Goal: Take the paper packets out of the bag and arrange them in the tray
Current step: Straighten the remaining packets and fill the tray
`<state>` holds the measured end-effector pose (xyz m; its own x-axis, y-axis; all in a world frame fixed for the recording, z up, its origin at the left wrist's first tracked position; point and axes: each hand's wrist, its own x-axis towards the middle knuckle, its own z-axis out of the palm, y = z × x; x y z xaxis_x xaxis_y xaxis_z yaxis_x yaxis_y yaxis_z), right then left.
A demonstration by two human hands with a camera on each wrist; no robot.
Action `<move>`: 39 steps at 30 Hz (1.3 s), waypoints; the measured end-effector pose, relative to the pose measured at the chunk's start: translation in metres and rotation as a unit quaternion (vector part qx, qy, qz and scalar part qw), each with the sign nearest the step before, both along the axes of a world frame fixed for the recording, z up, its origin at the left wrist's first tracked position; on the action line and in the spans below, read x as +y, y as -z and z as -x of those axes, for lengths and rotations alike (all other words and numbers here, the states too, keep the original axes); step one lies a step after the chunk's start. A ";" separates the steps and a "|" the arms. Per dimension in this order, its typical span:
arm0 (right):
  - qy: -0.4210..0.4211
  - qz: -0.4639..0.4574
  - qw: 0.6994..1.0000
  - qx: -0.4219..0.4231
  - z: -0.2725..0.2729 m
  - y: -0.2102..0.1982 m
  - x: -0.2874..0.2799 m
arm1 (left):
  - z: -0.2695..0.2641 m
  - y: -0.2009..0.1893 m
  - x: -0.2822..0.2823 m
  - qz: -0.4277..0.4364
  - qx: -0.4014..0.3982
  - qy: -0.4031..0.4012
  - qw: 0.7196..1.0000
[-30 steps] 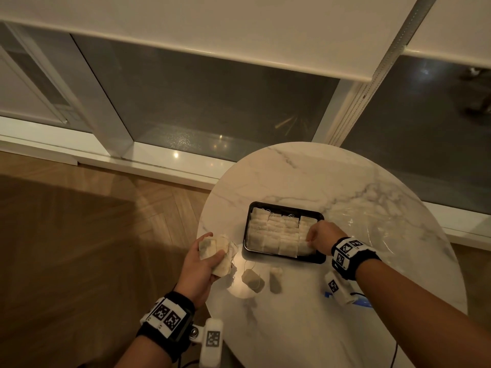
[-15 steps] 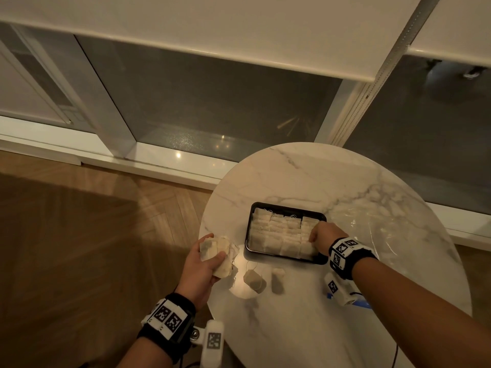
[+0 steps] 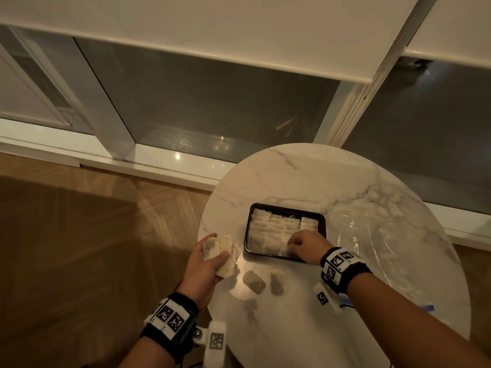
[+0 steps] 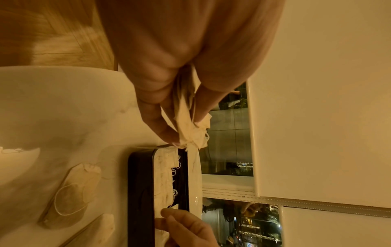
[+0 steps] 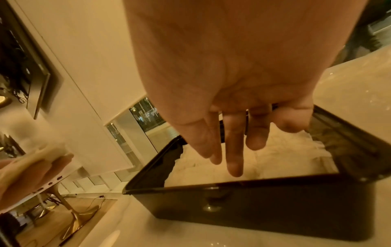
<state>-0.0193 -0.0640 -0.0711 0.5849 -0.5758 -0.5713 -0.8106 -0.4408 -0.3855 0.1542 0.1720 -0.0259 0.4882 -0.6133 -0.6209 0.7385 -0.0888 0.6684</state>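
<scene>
Head view: black tray (image 3: 322, 218) holds rows of paper packets (image 3: 276, 229); right hand (image 3: 305, 243) lies over them with straight fingers, left hand (image 3: 204, 261) grips several packets (image 3: 221, 251).

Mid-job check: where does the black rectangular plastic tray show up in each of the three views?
Head: black rectangular plastic tray sits centre, on the round marble table.
Left wrist: lower centre, seen edge-on as a dark upright bar.
Right wrist: lower right, its side wall near the camera.
Shared landmark: the right hand over the tray's packets.
</scene>
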 end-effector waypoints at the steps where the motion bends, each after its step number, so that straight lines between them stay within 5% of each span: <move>1: -0.001 -0.002 1.000 0.001 0.001 0.001 0.002 | 0.000 0.000 -0.001 0.002 0.000 0.002 1.000; 6: 0.057 0.023 0.991 -0.119 -0.004 -0.024 0.021 | 0.003 -0.003 -0.007 0.026 0.022 -0.001 0.999; 10: 0.112 -0.107 0.948 -0.277 -0.023 -0.073 0.056 | 0.010 -0.010 -0.016 0.054 0.056 0.000 0.997; 13: 0.144 -0.183 0.924 -0.305 -0.031 -0.088 0.074 | 0.014 -0.018 -0.022 0.077 0.089 0.014 0.993; 25: 0.297 -0.238 0.844 -0.378 -0.020 -0.097 0.078 | 0.019 -0.026 -0.026 0.083 0.078 0.034 0.993; 39: 0.266 -0.210 0.861 -0.380 -0.021 -0.093 0.081 | 0.018 -0.017 -0.023 0.035 -0.026 0.064 0.997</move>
<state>0.0015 0.0168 0.0215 0.5985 -0.7139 -0.3636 -0.2981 0.2229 -0.9282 0.1366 0.1494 -0.0087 0.4346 -0.7136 -0.5495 0.6878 -0.1310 0.7140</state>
